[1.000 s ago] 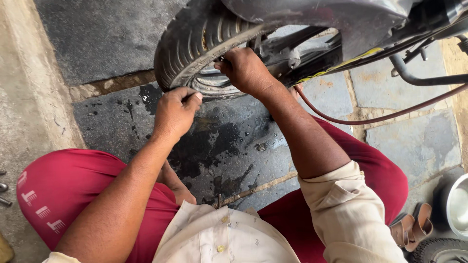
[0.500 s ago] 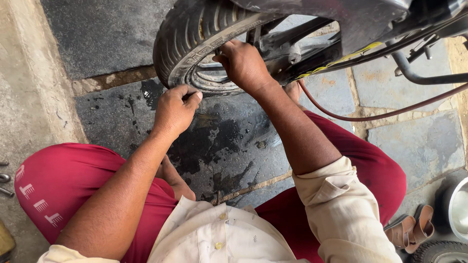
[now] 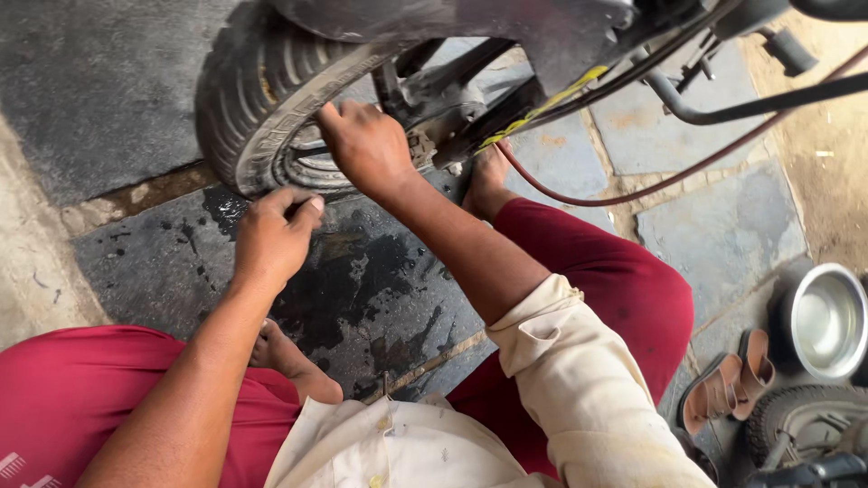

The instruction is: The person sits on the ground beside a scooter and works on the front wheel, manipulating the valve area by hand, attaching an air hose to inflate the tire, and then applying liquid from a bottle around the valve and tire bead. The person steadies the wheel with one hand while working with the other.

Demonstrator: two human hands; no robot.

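Risked pinched fingers with right hand point(image 3: 366, 145) curled inside the wheel point(image 3: 271, 99), grip unclear, and left hand point(image 3: 271, 237) loosely closed, empty, below the tyre on oil-stained paving point(image 3: 362, 280).

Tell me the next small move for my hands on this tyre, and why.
Probably press the left hand firmly against the tyre to steady it: it only touches the lower sidewall, while the right hand already reaches in at the rim.

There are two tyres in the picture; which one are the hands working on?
The big upright tyre at top left: both hands touch it, the left hand and right hand. The small tyre sits untouched at bottom right.
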